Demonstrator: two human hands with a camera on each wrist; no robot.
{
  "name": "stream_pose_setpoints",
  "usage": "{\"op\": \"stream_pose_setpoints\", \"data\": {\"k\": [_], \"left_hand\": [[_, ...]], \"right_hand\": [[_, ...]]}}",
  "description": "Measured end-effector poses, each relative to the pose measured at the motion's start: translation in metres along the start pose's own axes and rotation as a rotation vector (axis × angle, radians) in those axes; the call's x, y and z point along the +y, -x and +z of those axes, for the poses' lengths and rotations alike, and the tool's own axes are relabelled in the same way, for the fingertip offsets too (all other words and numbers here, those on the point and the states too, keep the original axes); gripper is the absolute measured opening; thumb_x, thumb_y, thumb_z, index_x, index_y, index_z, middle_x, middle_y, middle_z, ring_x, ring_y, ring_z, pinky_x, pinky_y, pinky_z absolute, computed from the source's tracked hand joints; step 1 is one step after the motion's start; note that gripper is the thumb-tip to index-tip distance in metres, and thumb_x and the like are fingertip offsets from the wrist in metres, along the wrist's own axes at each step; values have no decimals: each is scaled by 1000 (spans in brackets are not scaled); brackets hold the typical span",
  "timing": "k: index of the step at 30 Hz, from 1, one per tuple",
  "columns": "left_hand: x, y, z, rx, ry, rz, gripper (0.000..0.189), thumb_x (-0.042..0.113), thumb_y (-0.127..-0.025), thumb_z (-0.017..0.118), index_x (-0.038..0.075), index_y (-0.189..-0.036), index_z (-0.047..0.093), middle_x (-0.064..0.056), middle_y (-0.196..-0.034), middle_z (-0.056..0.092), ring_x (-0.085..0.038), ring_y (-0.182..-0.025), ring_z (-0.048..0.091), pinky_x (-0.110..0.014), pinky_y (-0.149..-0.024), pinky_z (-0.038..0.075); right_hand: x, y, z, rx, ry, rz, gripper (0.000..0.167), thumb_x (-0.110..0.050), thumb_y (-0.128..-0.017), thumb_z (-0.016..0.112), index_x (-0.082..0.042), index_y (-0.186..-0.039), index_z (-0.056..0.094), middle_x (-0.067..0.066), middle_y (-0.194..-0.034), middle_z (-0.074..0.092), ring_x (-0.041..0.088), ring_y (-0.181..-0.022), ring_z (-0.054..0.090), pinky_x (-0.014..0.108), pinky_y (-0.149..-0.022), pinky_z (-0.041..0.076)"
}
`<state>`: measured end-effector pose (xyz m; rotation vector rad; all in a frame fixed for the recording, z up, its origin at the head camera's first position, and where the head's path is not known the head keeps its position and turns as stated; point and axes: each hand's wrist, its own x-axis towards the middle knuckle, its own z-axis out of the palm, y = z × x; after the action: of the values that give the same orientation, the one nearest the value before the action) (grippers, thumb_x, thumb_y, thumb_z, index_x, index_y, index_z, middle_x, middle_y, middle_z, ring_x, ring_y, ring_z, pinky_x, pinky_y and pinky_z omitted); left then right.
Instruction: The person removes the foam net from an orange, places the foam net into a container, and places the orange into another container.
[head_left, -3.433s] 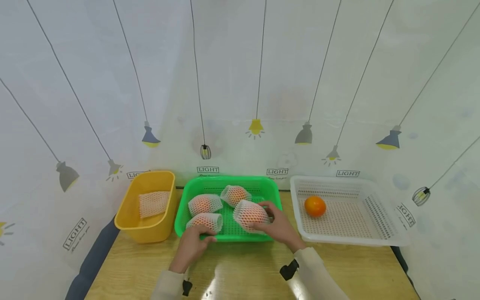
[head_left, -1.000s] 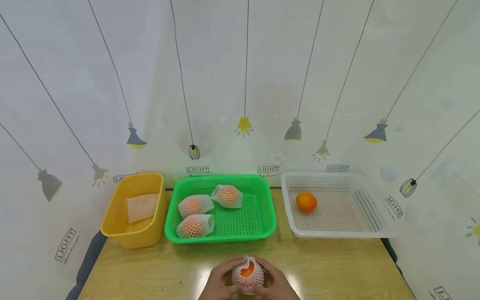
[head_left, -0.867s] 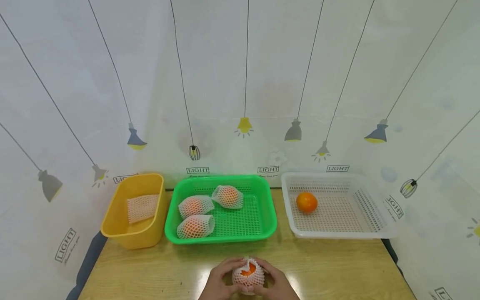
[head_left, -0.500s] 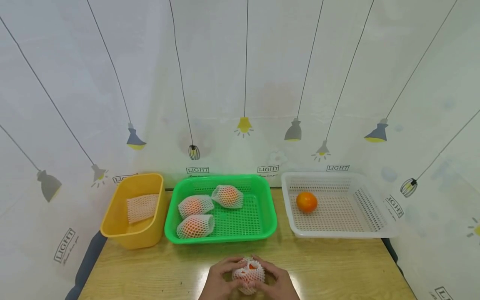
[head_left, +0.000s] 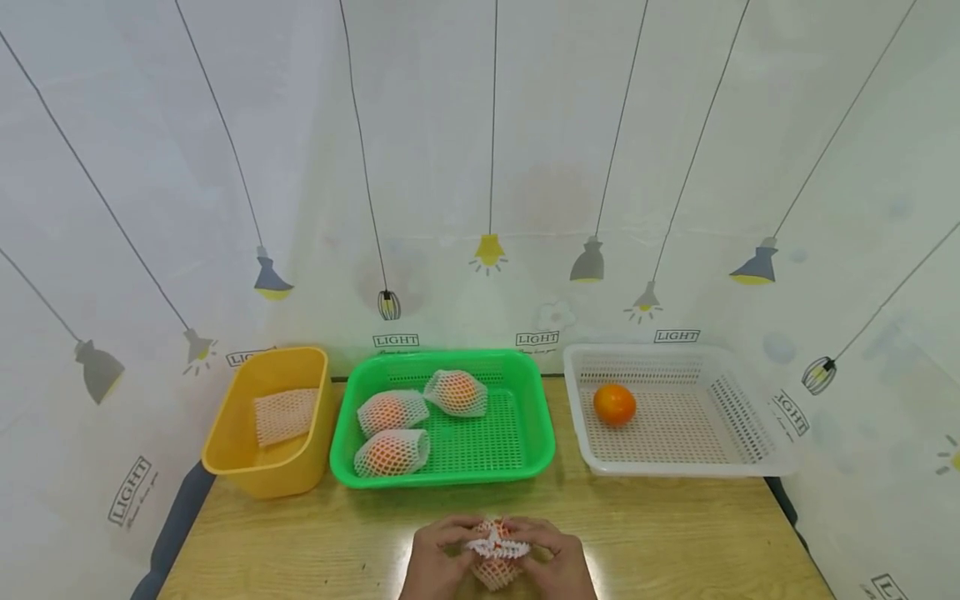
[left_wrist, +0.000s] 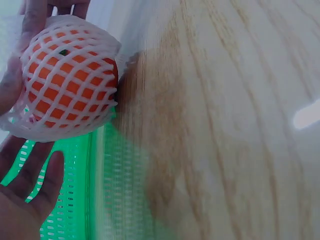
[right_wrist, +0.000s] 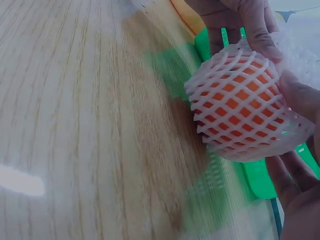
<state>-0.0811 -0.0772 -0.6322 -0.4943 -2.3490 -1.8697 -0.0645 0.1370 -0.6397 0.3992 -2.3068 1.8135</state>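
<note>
Near the front of the table both hands hold an orange in a white foam net [head_left: 495, 571]. My left hand [head_left: 438, 557] grips it from the left and my right hand [head_left: 558, 560] from the right. Index fingers and thumbs pinch the net's bunched rim on top. Through the mesh, orange skin shows in the left wrist view, where the netted orange [left_wrist: 72, 82] has a small green stem spot. The right wrist view has the netted orange [right_wrist: 237, 105] between fingers of both hands, its lower edge close over the wood.
A green basket [head_left: 442, 481] behind the hands holds three net-wrapped fruits. To its left, a yellow bin [head_left: 262, 471] contains a flattened foam net [head_left: 285, 417]. A white basket [head_left: 675, 468] on the right holds one bare orange [head_left: 614, 405].
The netted orange has come out of the green basket to the front of the table. The net's opening, which showed bare skin, is now drawn together and folded over by the fingers.
</note>
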Motion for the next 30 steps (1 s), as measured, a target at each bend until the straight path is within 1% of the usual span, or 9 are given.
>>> {"op": "stream_pose_setpoints", "data": {"k": [3,6,11,13,18,22,25,28,30], "left_hand": [[1,1,2,48,5,0,25,-6,-80,80,13,-96,83,-7,-104,78,-20,-99,75,-27,-85,61],[-1,0,3,41,-9,-21,19,5,-81,84,17,-97,82,-4,-105,78,-13,-99,73,-28,-82,62],[-1,-1,0,1,-82,-41,28,15,-82,85,21,-109,78,3,-110,77,-12,-102,72,-29,-82,60],[-2,0,-1,-20,-99,-53,35,18,-83,85,22,-116,76,3,-115,76,-16,-107,71,-33,-86,59],[-9,2,-5,-153,-93,-100,65,34,-81,87,25,-141,62,3,-139,64,-20,-128,61,-39,-104,52],[-14,1,-6,-240,-39,-60,70,36,-80,86,23,-144,60,0,-144,61,-20,-132,59,-35,-109,50],[-15,-1,-6,-219,-14,-12,62,34,-80,86,18,-137,67,-3,-138,66,-21,-128,63,-28,-107,51],[-13,-2,-5,-175,3,-19,53,28,-79,87,14,-129,72,-3,-131,69,-21,-123,66,-23,-103,52],[-11,-3,-5,-155,18,-24,40,14,-83,84,11,-122,75,-6,-127,71,-22,-120,67,-23,-100,53]], "right_hand": [[-1,-1,0,5,1,-28,25,-13,-85,82,-13,-110,80,5,-115,78,14,-109,72,24,-93,57],[-4,-1,-2,-21,22,51,37,-24,-85,83,-19,-121,76,0,-121,76,11,-111,70,26,-94,58],[-6,-4,-9,-185,85,162,73,-34,-83,86,-27,-148,54,1,-148,60,13,-130,59,30,-106,50],[-6,-4,-11,-247,100,184,79,-37,-82,86,-27,-151,50,2,-152,56,15,-134,55,31,-110,46],[-4,-6,-12,-300,128,191,71,-46,-85,82,-25,-147,56,0,-147,61,12,-135,55,36,-112,47],[-3,-7,-11,-281,116,166,66,-42,-84,82,-24,-144,60,-2,-143,64,11,-131,59,34,-109,50],[-4,-8,-10,-254,114,150,63,-38,-84,82,-24,-142,62,-2,-141,66,12,-128,62,30,-106,52],[-5,-9,-9,-218,106,143,58,-37,-82,82,-24,-136,67,-3,-137,69,12,-125,64,28,-105,51],[-6,-10,-7,-185,73,147,47,-33,-83,83,-22,-128,73,-3,-132,72,13,-122,66,26,-104,52]]}}
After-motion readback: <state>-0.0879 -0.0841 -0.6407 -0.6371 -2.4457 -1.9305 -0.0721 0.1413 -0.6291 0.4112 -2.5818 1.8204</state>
